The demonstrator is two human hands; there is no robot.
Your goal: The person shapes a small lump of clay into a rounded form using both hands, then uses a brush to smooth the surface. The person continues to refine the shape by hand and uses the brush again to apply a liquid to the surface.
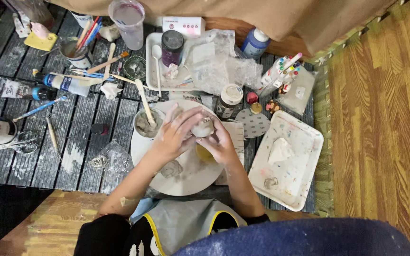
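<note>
Both your hands close around a small pale clay piece (202,127), your left hand (175,136) cupping it from the side with fingers curled over the top, your right hand (220,142) pressing in from the other side; fingers wrapped on the lump, not spread. The piece sits held just above the round white turntable (186,182), near its upper middle. It looks greyish-white, rounded, matte, surface detail too small to tell. Judged by its look, it is likely light, soft if still damp, and easily dented or cracked; best supported from below and at the sides with flat finger pads, not pinched at an edge. Just beside your left hand stands a small cup of grey slip (147,124) with a wooden stick (145,101) leaning in it. A grey clay scrap (171,168) lies on the turntable near your wrist. To the right, a paint-flecked white tray (304,156) holds a crumpled white tissue (280,150). Further off: a dark-lidded jar (172,47), a blue paint bottle (254,43), scissors (10,143) well apart at the left.
</note>
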